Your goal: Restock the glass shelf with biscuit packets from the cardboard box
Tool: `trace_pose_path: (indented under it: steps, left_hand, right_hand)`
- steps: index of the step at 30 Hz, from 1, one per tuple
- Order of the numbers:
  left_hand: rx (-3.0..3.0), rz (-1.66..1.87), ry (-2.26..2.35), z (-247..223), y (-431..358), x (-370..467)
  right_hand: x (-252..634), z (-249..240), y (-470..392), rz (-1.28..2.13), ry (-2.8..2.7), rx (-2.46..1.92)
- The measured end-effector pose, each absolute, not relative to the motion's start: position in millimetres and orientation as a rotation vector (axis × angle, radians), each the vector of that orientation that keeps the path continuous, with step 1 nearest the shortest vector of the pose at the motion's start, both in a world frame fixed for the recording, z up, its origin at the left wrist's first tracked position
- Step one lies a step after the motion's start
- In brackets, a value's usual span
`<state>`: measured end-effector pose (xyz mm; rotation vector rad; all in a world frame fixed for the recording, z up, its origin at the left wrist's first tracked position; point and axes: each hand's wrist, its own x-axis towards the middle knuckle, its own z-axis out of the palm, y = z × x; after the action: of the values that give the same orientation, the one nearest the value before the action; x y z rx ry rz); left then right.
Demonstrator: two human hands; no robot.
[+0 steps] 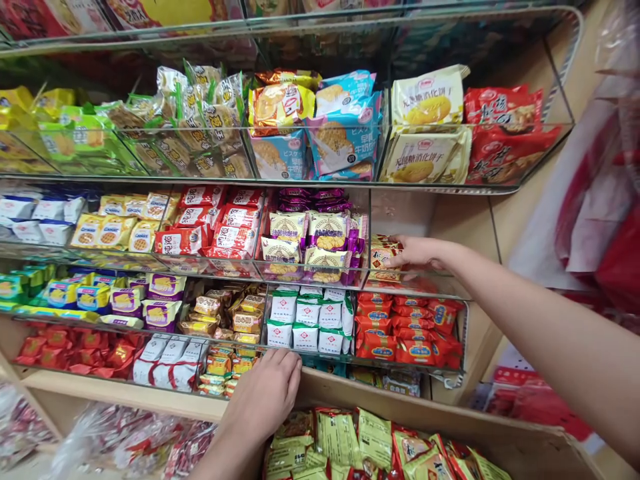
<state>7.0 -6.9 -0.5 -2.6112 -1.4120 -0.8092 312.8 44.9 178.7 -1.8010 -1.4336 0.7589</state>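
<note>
My right hand (pixel 419 254) reaches into the right-hand compartment of the middle shelf, its fingers around a small cream-and-brown snack packet (pixel 384 257) at the compartment's left side. My left hand (pixel 273 387) rests at the left rim of a cardboard box (pixel 400 400), in front of the green-and-white packets (pixel 305 320); its fingers lie close together, and their undersides are hidden. Inside the box are several yellow-green and red packets (pixel 340 437). Purple-and-cream packets (pixel 327 247) stand just left of my right hand, behind a clear divider.
Glass-fronted shelves hold packets in rows. Red packets (pixel 410 327) lie below my right hand. A glass shelf edge (pixel 320 183) runs above it. Bagged goods (pixel 135 440) sit at the lower left, and red and white bags (pixel 590 200) hang at the right.
</note>
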Motion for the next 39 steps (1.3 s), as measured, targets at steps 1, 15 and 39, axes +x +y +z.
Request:
trace_pose_path:
  steps: [1,15,39]
  left_hand:
    - [-2.61,-0.81,-1.409,0,-7,7]
    - [-2.597,-0.585,-1.385,0,-6,8]
    - [-2.718,-0.856,-1.161,4,-18,20]
  right_hand:
    - [314,179,44,0.733,-1.432,-1.817]
    - [338,185,31,-0.058,-1.814,-2.053]
    - [313,-72,-134,0.525,-2.145,-2.164]
